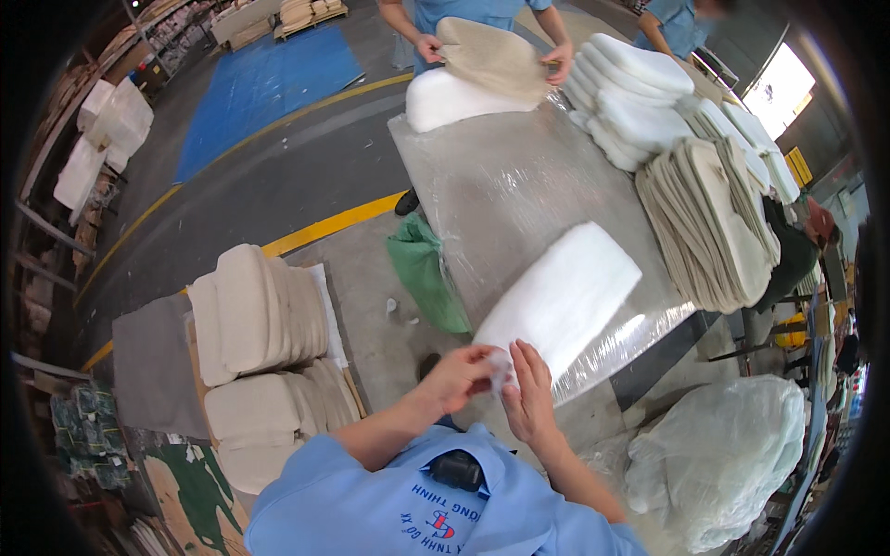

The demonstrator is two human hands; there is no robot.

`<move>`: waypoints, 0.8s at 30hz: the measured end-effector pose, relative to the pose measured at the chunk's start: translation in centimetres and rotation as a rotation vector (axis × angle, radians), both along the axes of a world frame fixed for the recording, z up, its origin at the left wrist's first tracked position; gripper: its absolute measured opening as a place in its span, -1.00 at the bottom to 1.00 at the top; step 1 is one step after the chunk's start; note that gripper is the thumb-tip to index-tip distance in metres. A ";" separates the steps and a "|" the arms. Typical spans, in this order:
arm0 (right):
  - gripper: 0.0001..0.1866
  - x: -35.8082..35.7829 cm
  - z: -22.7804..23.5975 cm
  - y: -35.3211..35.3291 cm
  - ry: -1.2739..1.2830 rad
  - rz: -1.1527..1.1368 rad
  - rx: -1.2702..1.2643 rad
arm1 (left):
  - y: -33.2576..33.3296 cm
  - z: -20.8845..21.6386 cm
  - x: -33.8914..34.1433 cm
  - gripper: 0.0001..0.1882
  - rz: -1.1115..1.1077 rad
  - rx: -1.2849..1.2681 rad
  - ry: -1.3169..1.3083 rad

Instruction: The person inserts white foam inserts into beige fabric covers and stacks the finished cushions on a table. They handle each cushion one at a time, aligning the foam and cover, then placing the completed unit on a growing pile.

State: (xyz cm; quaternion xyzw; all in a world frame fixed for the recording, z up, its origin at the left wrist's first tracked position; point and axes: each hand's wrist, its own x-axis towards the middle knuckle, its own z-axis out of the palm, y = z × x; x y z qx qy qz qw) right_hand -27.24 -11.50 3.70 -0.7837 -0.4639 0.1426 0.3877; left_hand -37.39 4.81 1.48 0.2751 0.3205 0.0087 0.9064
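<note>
At the near edge of the table, my left hand (460, 378) is closed with its fingertips on a small tuft of white fibre (501, 368). Beside it, my right hand (531, 397) has its fingers stretched out and faces the tuft, its palm side toward the left hand. Just beyond both hands lies a white padding sheet (575, 287) with rounded corners, flat on the plastic-covered table (505, 199). Its near end is partly hidden behind my fingers.
Across the table a co-worker's hands (559, 63) hold a beige cover (491, 57) over another white pad (454, 100). White pads (640, 74) and beige covers (700, 222) are stacked right. Beige cushions (260, 310) stand left, a green bag (422, 269) hangs by the table, and a clear plastic bag (718, 454) lies right.
</note>
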 end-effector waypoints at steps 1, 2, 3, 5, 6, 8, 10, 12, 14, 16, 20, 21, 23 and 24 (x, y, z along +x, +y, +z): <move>-0.37 0.0 -0.1 1.2 0.098 -0.015 0.062 | 3.0 -0.9 0.0 -0.82 0.107 0.079 0.012; -0.45 0.5 0.0 2.2 0.129 -0.076 0.091 | 6.7 -1.9 0.5 -0.81 0.277 0.200 0.078; -0.49 1.0 -0.2 2.7 0.151 -0.135 0.094 | 10.5 -3.6 1.2 -0.81 0.436 0.312 0.144; -0.56 2.2 -0.4 3.3 0.194 -0.242 0.107 | 19.3 -7.7 2.3 -0.76 0.582 0.505 0.241; -0.59 2.9 -0.3 3.6 0.222 -0.303 0.107 | 23.4 -9.6 3.5 -0.73 0.669 0.572 0.263; -0.65 4.0 -0.5 3.5 0.269 -0.452 0.118 | 29.5 -13.4 5.7 -0.70 0.759 0.747 0.403; -0.69 4.3 -0.5 2.4 0.250 -0.572 0.035 | 33.3 -15.3 9.1 -0.72 0.699 0.817 0.547; -0.70 3.9 -0.4 1.1 0.216 -0.747 -0.059 | 34.4 -16.5 12.0 -0.55 0.286 0.972 0.743; -0.71 2.7 0.1 -0.5 0.248 -0.903 -0.135 | 32.9 -17.1 14.4 -0.50 0.016 1.086 0.650; -0.71 1.5 -0.2 -2.0 0.295 -0.986 -0.164 | 32.5 -17.4 15.2 -0.52 -0.035 1.002 0.631; -0.71 -0.9 0.5 -3.0 0.324 -1.116 -0.228 | 31.5 -17.5 15.6 -0.52 0.138 0.452 0.536; -0.71 -0.1 0.7 -3.3 0.291 -1.103 -0.224 | 32.1 -17.6 15.0 -0.52 0.211 0.309 0.506; -0.71 0.4 1.0 -4.8 0.208 -1.138 -0.212 | 32.7 -17.1 14.8 -0.50 0.146 0.312 0.482; -0.70 1.5 1.1 -5.9 0.135 -1.149 -0.195 | 34.0 -16.8 14.3 -0.50 -0.054 0.590 0.470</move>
